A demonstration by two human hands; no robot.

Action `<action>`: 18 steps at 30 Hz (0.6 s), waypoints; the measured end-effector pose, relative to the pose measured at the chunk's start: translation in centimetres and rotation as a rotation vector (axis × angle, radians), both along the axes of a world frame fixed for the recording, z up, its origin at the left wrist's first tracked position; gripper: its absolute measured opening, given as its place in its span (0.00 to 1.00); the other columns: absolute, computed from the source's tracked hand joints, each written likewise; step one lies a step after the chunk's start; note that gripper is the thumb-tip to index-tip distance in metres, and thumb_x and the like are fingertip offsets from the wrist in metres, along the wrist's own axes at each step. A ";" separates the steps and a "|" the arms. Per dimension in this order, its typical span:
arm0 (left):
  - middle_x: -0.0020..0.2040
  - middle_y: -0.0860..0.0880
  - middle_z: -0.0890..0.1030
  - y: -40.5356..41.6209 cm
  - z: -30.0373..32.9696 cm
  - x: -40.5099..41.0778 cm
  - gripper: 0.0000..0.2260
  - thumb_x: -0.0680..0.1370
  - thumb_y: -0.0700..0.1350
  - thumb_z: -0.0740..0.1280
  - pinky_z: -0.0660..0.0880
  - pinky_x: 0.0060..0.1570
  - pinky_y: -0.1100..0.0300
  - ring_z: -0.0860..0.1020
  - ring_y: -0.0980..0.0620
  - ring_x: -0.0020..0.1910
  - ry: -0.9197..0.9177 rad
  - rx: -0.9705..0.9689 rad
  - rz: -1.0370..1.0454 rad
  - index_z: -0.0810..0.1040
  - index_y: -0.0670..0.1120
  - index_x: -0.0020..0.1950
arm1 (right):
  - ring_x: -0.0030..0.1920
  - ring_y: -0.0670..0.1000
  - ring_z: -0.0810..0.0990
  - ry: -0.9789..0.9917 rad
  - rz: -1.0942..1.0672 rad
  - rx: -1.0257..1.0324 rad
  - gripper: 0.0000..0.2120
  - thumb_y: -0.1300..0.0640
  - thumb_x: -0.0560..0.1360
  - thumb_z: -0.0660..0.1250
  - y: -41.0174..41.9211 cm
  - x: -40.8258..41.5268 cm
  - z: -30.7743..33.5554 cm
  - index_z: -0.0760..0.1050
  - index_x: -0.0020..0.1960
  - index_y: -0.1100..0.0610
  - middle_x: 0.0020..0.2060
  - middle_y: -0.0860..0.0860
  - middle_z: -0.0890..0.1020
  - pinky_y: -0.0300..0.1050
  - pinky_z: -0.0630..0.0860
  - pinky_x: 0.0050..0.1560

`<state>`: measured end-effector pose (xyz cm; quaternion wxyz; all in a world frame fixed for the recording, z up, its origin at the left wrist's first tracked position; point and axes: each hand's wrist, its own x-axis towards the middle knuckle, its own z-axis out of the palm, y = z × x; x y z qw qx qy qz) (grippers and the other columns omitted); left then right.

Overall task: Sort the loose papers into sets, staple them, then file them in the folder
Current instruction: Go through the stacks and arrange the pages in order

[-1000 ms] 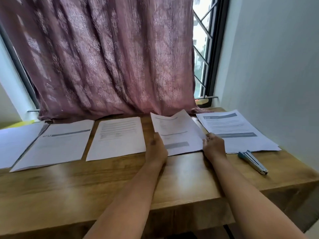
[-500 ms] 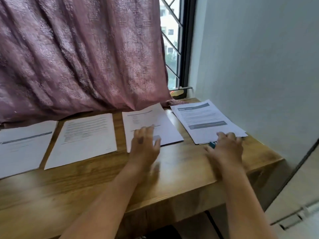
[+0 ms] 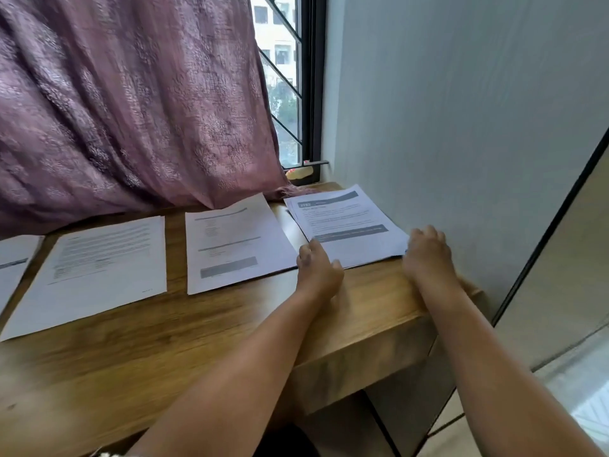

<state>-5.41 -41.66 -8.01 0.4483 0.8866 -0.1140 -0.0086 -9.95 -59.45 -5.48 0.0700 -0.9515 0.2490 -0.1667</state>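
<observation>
Both hands at the rightmost paper stack [image 3: 346,225], one per near corner.
My left hand [image 3: 318,270] touches its near-left corner, my right hand [image 3: 428,255] its near-right edge; fingers loosely bent, nothing pinched yet. Stack lies flat between them, long axis running away from me.

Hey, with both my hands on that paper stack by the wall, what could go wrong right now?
The rightmost stack is fanned, so squaring it carelessly may leave sheets misaligned for stapling. It overlaps the neighbouring set, so pages could mix. Your right hand is near the desk corner; sheets may slide off.
</observation>
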 end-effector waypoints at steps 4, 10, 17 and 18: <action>0.66 0.45 0.70 -1.8 0.4 1.8 0.21 0.78 0.47 0.65 0.70 0.67 0.50 0.71 0.45 0.65 0.103 -0.354 0.132 0.65 0.45 0.69 | 0.67 0.58 0.66 0.184 0.051 0.136 0.29 0.43 0.79 0.60 0.3 4.0 0.0 0.63 0.72 0.61 0.68 0.59 0.68 0.51 0.66 0.66; 0.61 0.46 0.70 -3.5 2.5 5.5 0.22 0.75 0.49 0.69 0.76 0.58 0.49 0.73 0.43 0.59 0.369 -0.554 0.388 0.65 0.45 0.64 | 0.63 0.57 0.69 0.417 -0.062 0.067 0.45 0.26 0.68 0.61 -0.9 8.0 0.7 0.66 0.72 0.59 0.63 0.57 0.72 0.50 0.68 0.60; 0.60 0.45 0.77 -4.0 2.3 7.1 0.19 0.74 0.42 0.68 0.77 0.49 0.57 0.75 0.46 0.51 0.324 -0.257 0.316 0.72 0.44 0.64 | 0.68 0.61 0.69 0.510 -0.144 0.178 0.58 0.25 0.52 0.72 -2.1 10.6 1.4 0.64 0.72 0.56 0.68 0.57 0.70 0.55 0.69 0.66; 0.58 0.46 0.78 -4.0 2.3 7.2 0.16 0.75 0.42 0.67 0.76 0.47 0.58 0.74 0.47 0.49 0.312 -0.221 0.292 0.73 0.43 0.63 | 0.68 0.60 0.68 0.508 -0.139 0.223 0.58 0.26 0.52 0.74 -1.8 10.7 1.6 0.63 0.72 0.55 0.68 0.55 0.70 0.55 0.68 0.65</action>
